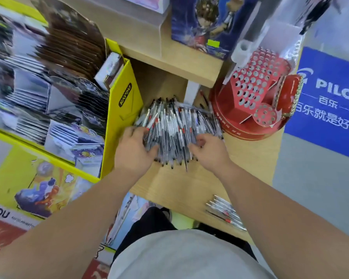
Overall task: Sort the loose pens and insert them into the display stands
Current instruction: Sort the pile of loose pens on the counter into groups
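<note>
Your one camera sits on your head, looking steeply down and forward, close over the wooden counter (191, 185), with the pen pile (176, 125) mid-frame.

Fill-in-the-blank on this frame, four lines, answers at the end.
The left hand and right hand both curl fingers into a big pile of ____.
The display stand right of the pile is coloured ____.
Its holes are all ____.
The yellow box left of the pile is printed ____.
Missing words: pens; red; empty; KAYOU.
</note>
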The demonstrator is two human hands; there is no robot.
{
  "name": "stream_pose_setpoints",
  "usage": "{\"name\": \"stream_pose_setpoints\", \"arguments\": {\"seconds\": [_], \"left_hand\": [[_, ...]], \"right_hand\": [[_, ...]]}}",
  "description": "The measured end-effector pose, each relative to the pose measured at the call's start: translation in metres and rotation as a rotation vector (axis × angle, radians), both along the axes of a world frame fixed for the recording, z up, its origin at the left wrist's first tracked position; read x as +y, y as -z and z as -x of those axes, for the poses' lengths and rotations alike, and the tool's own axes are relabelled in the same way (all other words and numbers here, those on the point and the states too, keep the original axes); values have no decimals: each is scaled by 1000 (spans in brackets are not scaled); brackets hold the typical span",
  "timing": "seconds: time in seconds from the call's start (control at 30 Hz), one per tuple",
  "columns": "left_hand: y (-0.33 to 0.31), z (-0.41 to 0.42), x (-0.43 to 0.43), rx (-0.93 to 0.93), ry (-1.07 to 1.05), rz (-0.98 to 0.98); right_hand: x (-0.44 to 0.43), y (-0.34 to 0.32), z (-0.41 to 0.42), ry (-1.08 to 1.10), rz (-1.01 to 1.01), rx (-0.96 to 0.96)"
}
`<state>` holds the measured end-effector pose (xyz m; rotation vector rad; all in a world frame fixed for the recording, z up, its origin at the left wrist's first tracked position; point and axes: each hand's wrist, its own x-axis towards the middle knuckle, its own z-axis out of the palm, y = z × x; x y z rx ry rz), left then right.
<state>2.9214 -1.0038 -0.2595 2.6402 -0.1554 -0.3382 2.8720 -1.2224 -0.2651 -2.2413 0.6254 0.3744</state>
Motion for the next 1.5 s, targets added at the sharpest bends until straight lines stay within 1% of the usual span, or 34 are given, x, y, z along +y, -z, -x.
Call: {"name": "stream_pose_setpoints", "arguments": {"seconds": [0.13,0.27,0.47,0.67,0.83,0.97,1.1,1.33,1.5], "left_hand": [[3,-9,7,60,63,-29],[8,-13,9,116,101,-34],[7,-27,8,175,63,12],[8,-39,0,170,53,11],[12,-41,-6,160,43,-20],[16,-42,-11,186,-3,-3],[20,-42,-14,238,-59,53],[19,-46,-10,327,-109,153],[17,-46,-14,333,-158,212]], "right_hand": [[12,5,-9,29,60,44],[22,11,-14,89,120,29],[28,14,-21,133,156,33],[28,11,-15,116,147,30],[25,10,-6,93,98,40],[25,8,-2,107,45,40],[28,9,-4,139,-16,18],[32,10,-19,133,-29,27],[29,6,-19,196,-111,33]]}}
